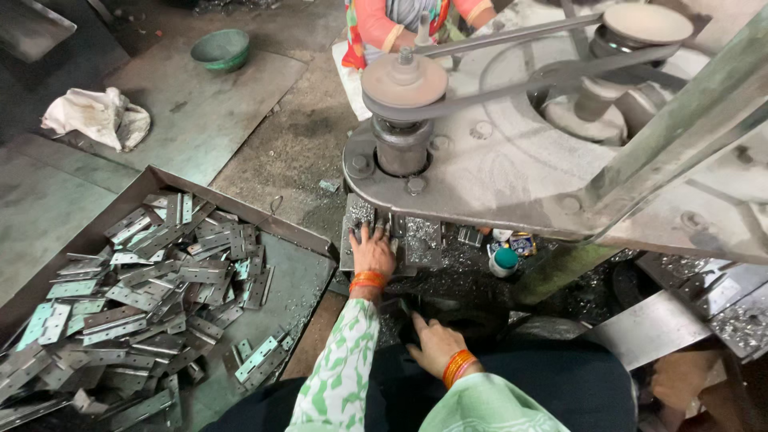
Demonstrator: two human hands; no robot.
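While the left hand (372, 252) lies flat, fingers spread, on the small metal plate (356, 240) under the head of the drilling machine (496, 152), its grip closes on nothing; the palm simply presses down on the plate, which sits directly beneath the fingers at the far end of the reach. Orange bangles circle the wrist just near of it. The right hand (432, 340) rests nearer, low over the lap, its fingers curled around a dark object (398, 314) at its far-left side; what that object is cannot be told, and how tightly the fingers close on it is unclear. Metal shavings (424, 240) lie just right of the plate, under the machine, and a small teal-capped bottle (504, 262) stands farther right. To the left, well apart from both hands, a shallow metal tray (300, 276) holds a heap of flat metal hinges (152, 296). Far left on the floor lie a crumpled white cloth (98, 116) and a green bowl (220, 50). Another person in orange sleeves (376, 28) sits beyond the machine.
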